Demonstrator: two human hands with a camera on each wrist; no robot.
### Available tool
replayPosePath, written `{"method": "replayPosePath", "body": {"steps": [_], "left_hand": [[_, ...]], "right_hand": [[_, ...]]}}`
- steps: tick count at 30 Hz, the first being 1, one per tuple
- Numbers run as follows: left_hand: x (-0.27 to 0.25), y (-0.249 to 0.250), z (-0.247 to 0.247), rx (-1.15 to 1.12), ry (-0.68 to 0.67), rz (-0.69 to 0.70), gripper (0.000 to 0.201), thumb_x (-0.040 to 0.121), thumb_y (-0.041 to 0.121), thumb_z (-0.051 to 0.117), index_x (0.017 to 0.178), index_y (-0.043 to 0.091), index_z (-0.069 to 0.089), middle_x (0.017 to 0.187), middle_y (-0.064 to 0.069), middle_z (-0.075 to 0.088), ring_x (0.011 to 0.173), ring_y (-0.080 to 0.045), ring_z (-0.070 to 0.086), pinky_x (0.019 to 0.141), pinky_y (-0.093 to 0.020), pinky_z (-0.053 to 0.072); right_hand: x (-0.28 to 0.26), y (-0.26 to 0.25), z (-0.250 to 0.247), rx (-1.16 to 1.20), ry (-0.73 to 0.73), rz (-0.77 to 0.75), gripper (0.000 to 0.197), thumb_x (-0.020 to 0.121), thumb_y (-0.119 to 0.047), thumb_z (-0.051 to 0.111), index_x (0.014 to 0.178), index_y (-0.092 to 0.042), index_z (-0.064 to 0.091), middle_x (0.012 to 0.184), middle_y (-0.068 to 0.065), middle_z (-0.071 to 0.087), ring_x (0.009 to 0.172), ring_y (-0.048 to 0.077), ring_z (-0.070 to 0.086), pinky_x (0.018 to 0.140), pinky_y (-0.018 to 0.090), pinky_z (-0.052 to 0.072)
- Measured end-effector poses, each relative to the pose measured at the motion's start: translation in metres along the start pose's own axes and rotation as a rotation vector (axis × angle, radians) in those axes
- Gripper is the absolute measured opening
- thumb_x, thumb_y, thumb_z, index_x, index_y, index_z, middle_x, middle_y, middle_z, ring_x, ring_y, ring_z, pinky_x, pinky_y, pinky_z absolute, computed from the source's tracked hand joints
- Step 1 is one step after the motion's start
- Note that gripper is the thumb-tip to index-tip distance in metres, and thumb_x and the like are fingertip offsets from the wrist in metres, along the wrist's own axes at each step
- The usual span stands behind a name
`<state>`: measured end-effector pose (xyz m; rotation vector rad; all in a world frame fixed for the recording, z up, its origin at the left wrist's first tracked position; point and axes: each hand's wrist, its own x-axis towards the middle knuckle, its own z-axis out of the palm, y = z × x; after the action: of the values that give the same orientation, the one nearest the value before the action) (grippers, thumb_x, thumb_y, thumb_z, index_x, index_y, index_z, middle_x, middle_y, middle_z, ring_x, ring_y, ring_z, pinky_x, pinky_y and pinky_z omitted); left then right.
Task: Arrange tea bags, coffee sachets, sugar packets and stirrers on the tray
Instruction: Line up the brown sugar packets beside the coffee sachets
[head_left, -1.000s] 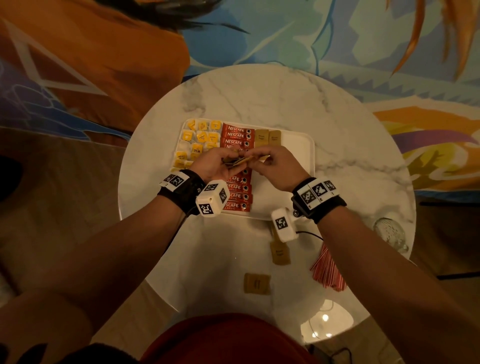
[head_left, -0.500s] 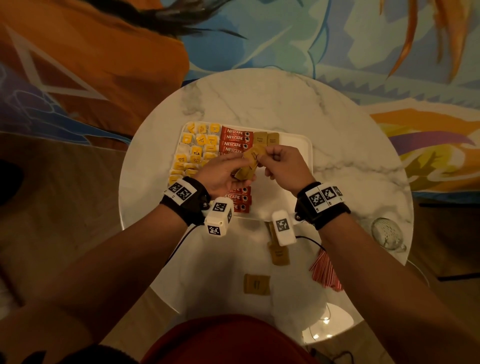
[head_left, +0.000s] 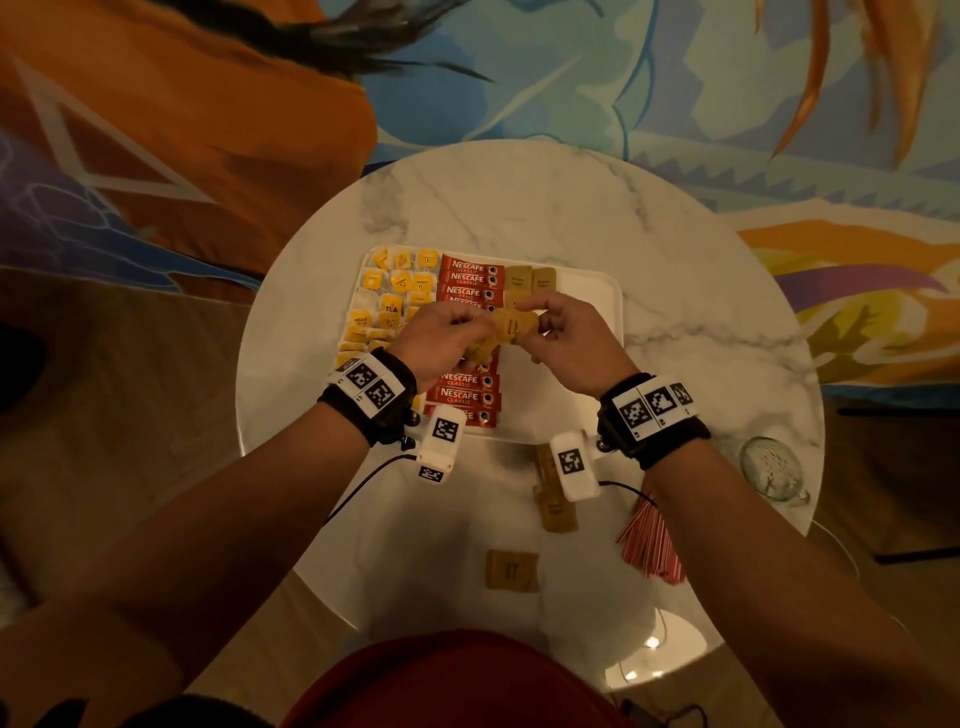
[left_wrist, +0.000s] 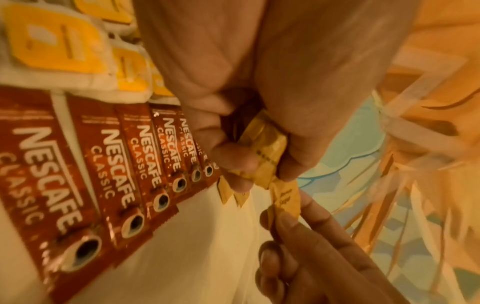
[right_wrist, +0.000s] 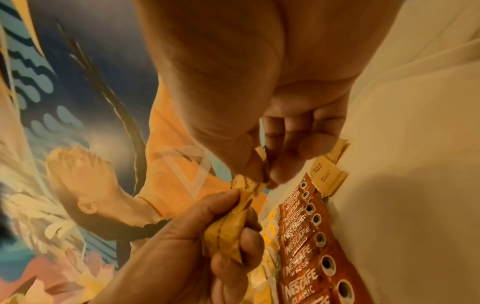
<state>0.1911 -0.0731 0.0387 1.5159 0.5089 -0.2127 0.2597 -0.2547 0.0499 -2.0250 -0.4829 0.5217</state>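
Over the middle of the tray (head_left: 597, 291), the left hand (head_left: 441, 338) grips a small bundle of brown sugar packets (left_wrist: 262, 152), its fingers curled round them, and the right hand (head_left: 566, 343) pinches one packet (left_wrist: 284, 197) by its edge between thumb and fingertips. A second ago both hands held the bundle low and flat between them; now it is raised and fanned, and the single packet is drawn partly clear of the rest, though the two look as if they touch yet. That suggests the sugar column is being filled one packet at a time: two sugar packets (head_left: 530, 280) lie at the tray's far edge, just beside the row of coffee sachets (head_left: 467, 280), with the tea bags (head_left: 395, 291) along the tray's left side. More packets (head_left: 556, 509) and the red stirrers (head_left: 649, 540) lie on the table (head_left: 675, 234) near its front edge, not yet arranged.
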Motion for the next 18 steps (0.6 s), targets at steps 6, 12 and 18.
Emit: {"method": "replayPosePath", "body": {"steps": [6, 12, 18], "left_hand": [[0.005, 0.006, -0.002, 0.178, 0.02, 0.044, 0.007, 0.094, 0.017, 0.067, 0.091, 0.018, 0.074, 0.088, -0.008, 0.073, 0.068, -0.015, 0.065, 0.053, -0.022, 0.052], [0.009, 0.002, -0.001, 0.01, -0.019, -0.058, 0.01, 0.094, 0.016, 0.067, 0.1, 0.012, 0.073, 0.1, -0.017, 0.069, 0.085, -0.026, 0.066, 0.068, -0.031, 0.057], [0.012, -0.005, -0.004, -0.25, -0.03, -0.144, 0.012, 0.094, 0.009, 0.065, 0.103, 0.005, 0.072, 0.101, -0.014, 0.067, 0.092, -0.026, 0.067, 0.077, -0.032, 0.059]], "right_hand": [[-0.006, 0.009, 0.012, -0.244, -0.013, -0.011, 0.017, 0.096, -0.028, 0.063, 0.09, -0.022, 0.077, 0.084, -0.007, 0.073, 0.08, 0.011, 0.066, 0.076, 0.03, 0.054], [0.002, 0.013, 0.007, -0.312, -0.037, 0.083, 0.015, 0.093, -0.027, 0.066, 0.084, -0.021, 0.079, 0.079, -0.006, 0.072, 0.075, 0.011, 0.065, 0.069, 0.025, 0.049], [0.035, 0.026, -0.015, -0.231, 0.213, 0.246, 0.022, 0.094, -0.015, 0.059, 0.081, -0.012, 0.077, 0.084, 0.007, 0.076, 0.08, 0.029, 0.072, 0.078, 0.043, 0.06]]}}
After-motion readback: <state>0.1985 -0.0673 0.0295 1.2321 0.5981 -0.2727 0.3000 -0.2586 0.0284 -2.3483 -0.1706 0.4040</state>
